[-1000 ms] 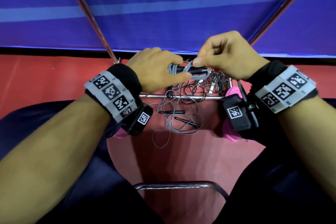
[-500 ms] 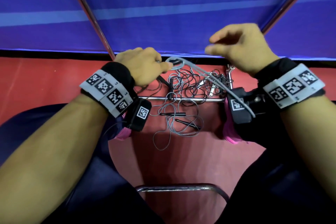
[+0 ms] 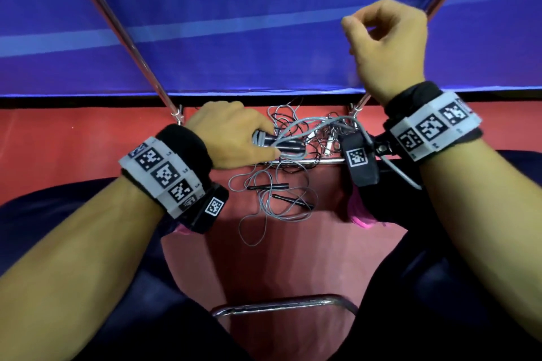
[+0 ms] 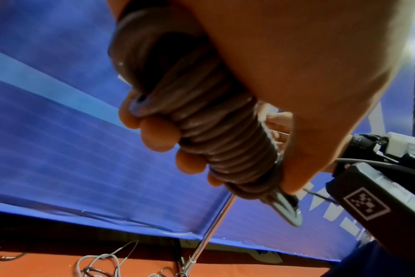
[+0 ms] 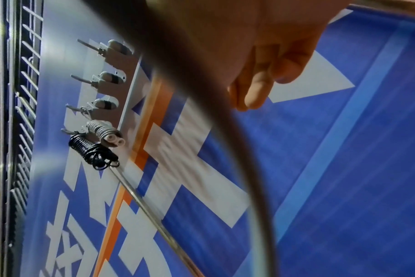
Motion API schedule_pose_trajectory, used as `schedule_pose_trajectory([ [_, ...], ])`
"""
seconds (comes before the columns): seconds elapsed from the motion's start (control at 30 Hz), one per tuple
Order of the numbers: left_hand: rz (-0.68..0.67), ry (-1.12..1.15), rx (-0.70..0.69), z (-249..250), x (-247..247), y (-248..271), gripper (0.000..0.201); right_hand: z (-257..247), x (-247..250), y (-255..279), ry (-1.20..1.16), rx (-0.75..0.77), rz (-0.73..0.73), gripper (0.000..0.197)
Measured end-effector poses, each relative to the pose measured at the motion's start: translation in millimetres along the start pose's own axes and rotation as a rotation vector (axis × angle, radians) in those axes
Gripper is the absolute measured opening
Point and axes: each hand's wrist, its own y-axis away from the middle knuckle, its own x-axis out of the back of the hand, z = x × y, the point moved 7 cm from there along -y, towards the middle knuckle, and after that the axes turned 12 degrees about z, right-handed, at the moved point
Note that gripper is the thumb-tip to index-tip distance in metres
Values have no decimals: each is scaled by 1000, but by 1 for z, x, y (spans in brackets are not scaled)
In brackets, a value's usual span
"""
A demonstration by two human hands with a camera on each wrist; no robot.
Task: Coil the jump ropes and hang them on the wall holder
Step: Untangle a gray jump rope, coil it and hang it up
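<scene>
handles [image 3: 290, 145] mostly hidden under left hand [image 3: 234, 135]; cord [image 5: 267, 224] blurred, r wrist view.

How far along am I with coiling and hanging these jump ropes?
Done: a black coiled rope and a white coiled rope hang on the wall holder. In hand: your left hand grips a tightly wound grey jump rope; your right hand seems to hold its free length. Left: finish and hang it, then the tangled ropes on the floor.

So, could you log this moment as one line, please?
left hand: grips coiled rope | right hand: raised, hold unclear | wall holder: two coils hung
</scene>
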Motion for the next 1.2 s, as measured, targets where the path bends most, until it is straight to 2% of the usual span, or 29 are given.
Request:
schedule_pose_trajectory([
  [0.2,-112,-92,59,-15,-9,7,54,2,32,-24,-19,-4,206,9],
  [0.3,-188,-106,102,-20,-18,14,48,0,49,-29,-53,6,303,11],
  [0.4,-206,-124,152,-29,-22,15,45,-2,59,-29,-92,35,389,11],
  [0.5,-193,-147,231,-44,-21,14,49,-1,71,-33,-143,70,465,20],
  [0.63,-193,-179,335,-66,-22,15,59,12,80,-43,-202,38,485,23],
  [0.73,-148,-109,417,-71,-17,17,68,12,70,-41,-225,-6,405,20],
  [0.8,-112,-57,433,-68,-13,15,69,5,53,-34,-262,-25,302,18],
  [0.9,-87,0,430,-61,-10,10,54,-20,18,-7,-258,-24,69,18],
  [1.03,-68,82,387,-56,-9,2,50,-49,-32,55,-321,13,-366,12],
  [1.13,-34,347,298,-42,-8,-3,48,-46,-58,92,-181,98,-654,31],
  [1.2,-14,609,248,-30,-4,-3,51,-39,-66,97,-191,38,-757,50],
])
